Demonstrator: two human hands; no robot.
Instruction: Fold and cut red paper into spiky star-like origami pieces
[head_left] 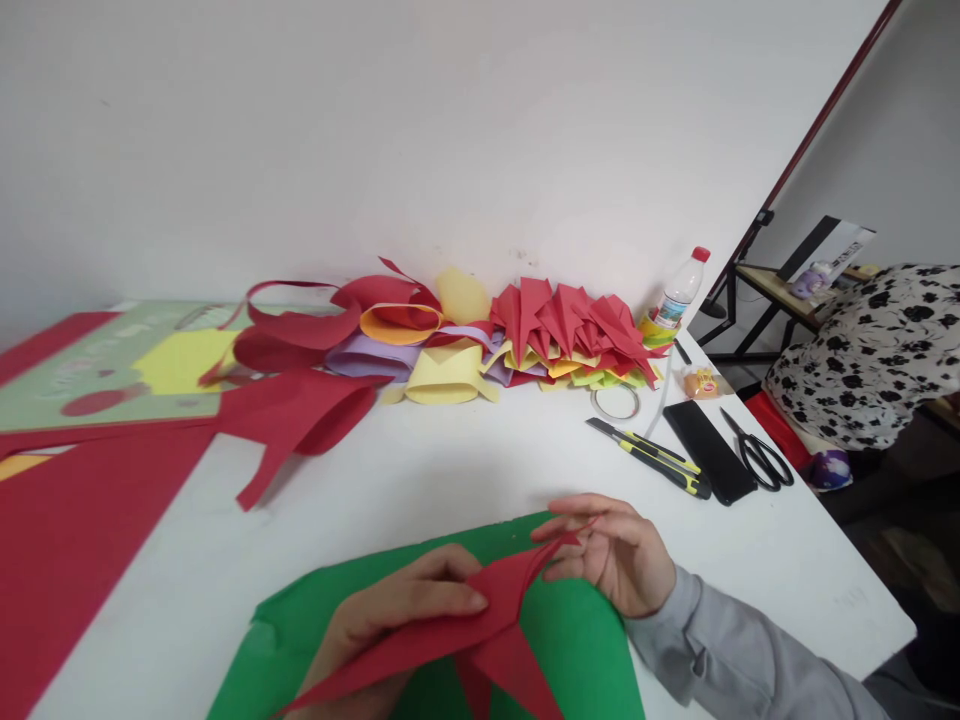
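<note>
A folded red paper shape (480, 640) lies over a green paper sheet (585, 650) at the table's near edge. My left hand (397, 610) grips the red paper from the left, thumb and fingers pressed along its upper fold. My right hand (619, 555) pinches the pointed tip of the same red paper, fingers curled, with a grey sleeve behind it.
A pile of folded red, yellow, purple and orange papers (525, 335) lines the wall. Large red sheets (82, 520) cover the left. Utility knives (652, 460), tape roll (616, 402), black phone (709, 450), scissors (757, 455) and a bottle (679, 295) sit at right. A person in a floral top (870, 350) sits beyond the table (450, 470).
</note>
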